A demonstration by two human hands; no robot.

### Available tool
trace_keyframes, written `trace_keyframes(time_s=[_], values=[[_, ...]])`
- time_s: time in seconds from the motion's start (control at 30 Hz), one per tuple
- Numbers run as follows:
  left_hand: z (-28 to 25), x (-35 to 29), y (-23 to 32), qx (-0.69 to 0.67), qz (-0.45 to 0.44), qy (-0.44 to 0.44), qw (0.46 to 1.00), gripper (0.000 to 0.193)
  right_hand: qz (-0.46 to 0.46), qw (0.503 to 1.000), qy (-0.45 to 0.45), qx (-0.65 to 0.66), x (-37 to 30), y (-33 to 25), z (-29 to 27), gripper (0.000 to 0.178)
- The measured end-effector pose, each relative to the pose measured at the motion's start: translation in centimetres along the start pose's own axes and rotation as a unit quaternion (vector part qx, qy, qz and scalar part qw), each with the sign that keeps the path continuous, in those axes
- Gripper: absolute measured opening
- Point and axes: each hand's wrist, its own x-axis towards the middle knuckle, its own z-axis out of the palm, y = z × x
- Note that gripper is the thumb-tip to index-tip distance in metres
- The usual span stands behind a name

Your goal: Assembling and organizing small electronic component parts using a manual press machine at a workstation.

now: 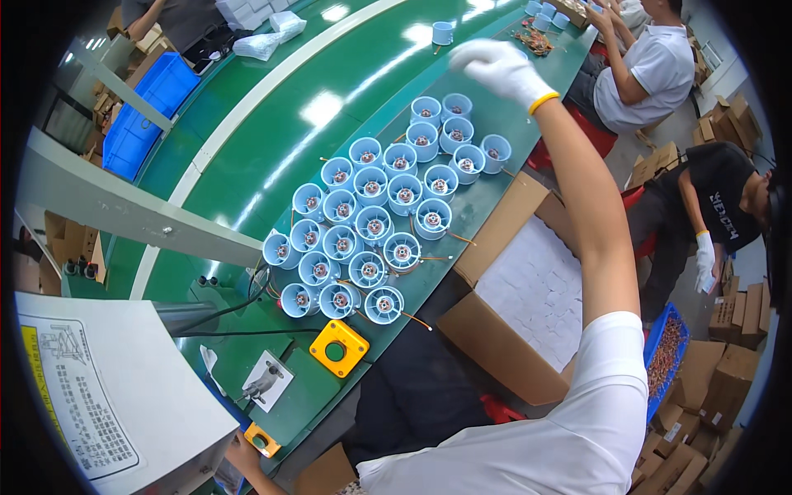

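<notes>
My right hand (497,68), in a white glove with a yellow cuff, is stretched out over the far part of the green table. Its fingers are bent and loosely apart, with nothing seen in them. Beyond it stands a single light-blue round housing (443,34). Nearer, many light-blue cylindrical fan housings (404,191) stand close together, open side up, several with thin wires trailing. My left hand (241,453) is bare and low at the left, beside a small yellow button box (262,440). The white machine casing partly covers its fingers, so its grip is unclear.
A yellow box with a green button (339,347) sits at the table's near edge, beside a metal fixture (266,380). The white machine (82,388) fills the lower left. An open carton (487,342) stands under my right arm. Co-workers (652,74) sit along the right.
</notes>
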Motion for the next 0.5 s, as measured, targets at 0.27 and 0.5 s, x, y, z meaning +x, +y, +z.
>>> trace_keyframes(time_s=[0.27, 0.5], values=[[-0.7, -0.3, 1.3, -0.01, 0.019, -0.022, 1.0, 0.008, 0.334, 0.909, 0.135, -0.208, -2.8, 17.6, 2.3, 0.084], [-2.4, -1.6, -0.4, -0.032, 0.021, 0.005, 0.999, 0.011, 0.263, 0.922, 0.284, -0.013, -4.4, 12.7, 6.8, 0.094]])
